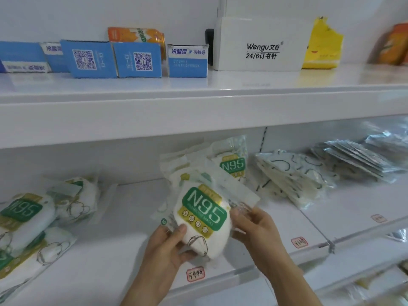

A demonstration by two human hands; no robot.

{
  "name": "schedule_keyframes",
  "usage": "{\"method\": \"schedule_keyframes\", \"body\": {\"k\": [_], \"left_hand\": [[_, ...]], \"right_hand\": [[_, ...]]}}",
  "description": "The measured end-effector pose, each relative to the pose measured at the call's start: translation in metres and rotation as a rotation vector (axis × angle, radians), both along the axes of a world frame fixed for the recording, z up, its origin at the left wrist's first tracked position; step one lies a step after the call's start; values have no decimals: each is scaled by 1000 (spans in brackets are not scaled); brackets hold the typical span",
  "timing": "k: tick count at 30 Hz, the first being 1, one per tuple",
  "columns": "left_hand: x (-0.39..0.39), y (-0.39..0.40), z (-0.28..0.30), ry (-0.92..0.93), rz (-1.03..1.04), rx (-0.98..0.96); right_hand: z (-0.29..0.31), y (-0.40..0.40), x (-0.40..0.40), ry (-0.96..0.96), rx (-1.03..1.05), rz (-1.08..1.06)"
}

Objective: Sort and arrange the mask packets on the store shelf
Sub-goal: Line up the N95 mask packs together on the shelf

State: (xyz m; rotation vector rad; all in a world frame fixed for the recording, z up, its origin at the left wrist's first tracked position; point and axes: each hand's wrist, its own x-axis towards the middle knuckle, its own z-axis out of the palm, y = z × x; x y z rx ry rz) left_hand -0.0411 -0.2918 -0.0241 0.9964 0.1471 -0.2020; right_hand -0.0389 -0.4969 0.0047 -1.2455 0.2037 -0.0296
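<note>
1. head view, looking at a white store shelf unit; lower shelf (123, 250) carries the mask packets, upper shelf (198, 93) carries boxed goods.
2. n95 mask packet (204, 219), white with a green "n95" label and a yellow band, is held up above the near-centre of the lower shelf, tilted, label facing the camera.
3. left hand (164, 246): grip holding the packet's lower left edge, thumb on the front face, fingers curled behind.
4. right hand (257, 228): grip pinching the packet's clear right-hand margin; fingers curled round that edge.
5. behind the held packet, a leaning stack of n95 packets (231, 164) stands toward the far side of the lower shelf, touching or just behind the held one; cannot tell which.
6. left pile of n95 packets (33, 219) lies at the near left of the lower shelf, overlapping, some tilted.
7. right of centre: patterned mask packets (291, 173), pale with dark curved marks, fanned in a slanted heap; further right, silvery clear-wrapped packets (357, 157), also slanted.
8. red-bordered handwritten labels (195, 273) sit on the lower shelf's front edge.
9. upper shelf: blue boxes with qr codes (114, 59) at left, white "wengu 24/6" box (262, 45) at centre right, yellow packet (321, 45) just right of it.
</note>
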Motion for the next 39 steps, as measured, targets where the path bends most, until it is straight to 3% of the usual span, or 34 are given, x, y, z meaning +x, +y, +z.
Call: {"method": "schedule_keyframes", "body": {"k": [9,14,20,23,26,28,32,36,39], "left_hand": [[17,-47,-9,-45,56,204],[28,-65,-17,-183,95,544],[59,-78,-8,-195,-18,937],[70,-71,-1,-267,182,1187],[75,-60,-5,-250,597,1162],[84,-53,-17,-174,711,1098],[103,-45,-35,28,569,1272],[105,-51,-33,-31,511,1399],[104,-51,-34,-61,533,1408]], "right_hand": [[4,-67,14,2,-99,-176],[11,-107,35,-41,-286,-207],[18,-108,115,-97,-413,-304],[16,-108,159,-102,-500,-274],[10,-115,188,-78,-513,-243],[3,-116,203,-55,-513,-221],[-6,-102,223,-47,-477,-222],[-12,-90,212,-131,-477,-202],[-19,-94,187,-359,-575,-226]]}}
